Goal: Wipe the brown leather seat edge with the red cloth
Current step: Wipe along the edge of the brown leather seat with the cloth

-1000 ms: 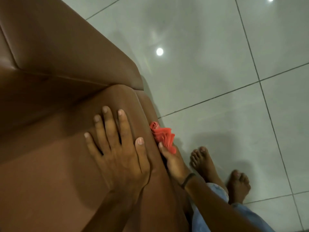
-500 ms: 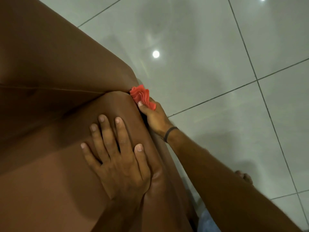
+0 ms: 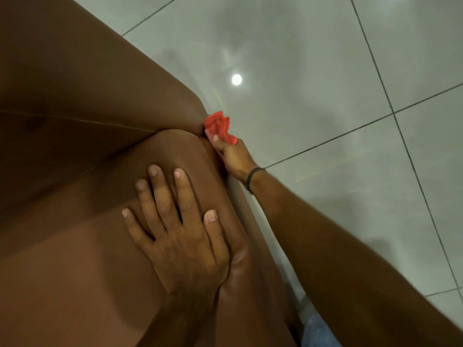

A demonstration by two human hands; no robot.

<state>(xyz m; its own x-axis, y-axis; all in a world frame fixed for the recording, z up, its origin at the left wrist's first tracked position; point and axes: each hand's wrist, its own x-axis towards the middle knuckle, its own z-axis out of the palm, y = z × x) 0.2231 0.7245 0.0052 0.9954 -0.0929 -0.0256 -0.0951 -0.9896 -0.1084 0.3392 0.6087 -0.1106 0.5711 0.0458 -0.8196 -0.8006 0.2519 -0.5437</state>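
I pressed the soft, light, bunched red cloth, pinched in my right hand, against the smooth brown leather seat edge at its far corner, my left hand flat, holding nothing, on the cushion.

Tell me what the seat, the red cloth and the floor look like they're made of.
Seat: smooth brown leather or leatherette, soft sheen, dents under the left hand. Red cloth: thin fabric, bunched in folds. Floor: glossy glazed tile, grout lines, mirrored lamp.
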